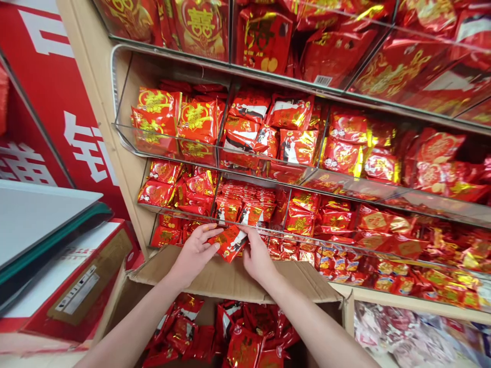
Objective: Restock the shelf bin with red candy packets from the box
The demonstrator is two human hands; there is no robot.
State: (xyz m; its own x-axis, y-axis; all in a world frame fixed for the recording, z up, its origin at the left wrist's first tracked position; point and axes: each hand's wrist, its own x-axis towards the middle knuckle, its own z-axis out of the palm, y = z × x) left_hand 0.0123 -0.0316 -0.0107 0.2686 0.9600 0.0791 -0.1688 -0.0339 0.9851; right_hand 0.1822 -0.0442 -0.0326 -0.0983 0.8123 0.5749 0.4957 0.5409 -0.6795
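Note:
Between my two hands is a small red foil snack packet [230, 243] with a black-and-white figure print. My left hand [197, 250] pinches its left side between thumb and fingers. At its upper right edge, my right hand [258, 253] grips it with the thumb on top. Both hands are above the back flap of an open cardboard box [230, 283]. Inside the box lie several loose red packets [245, 347]. Just beyond my hands, a shelf compartment holds tightly lined red packets [247, 197] with a similar print.
Tiered shelves with clear plastic fronts [268, 171] and dividers hold red and gold packets. A stack with a red carton [80, 291] stands at left, beside the wooden shelf post [103, 128]. Clear-wrapped goods [414, 332] lie at lower right.

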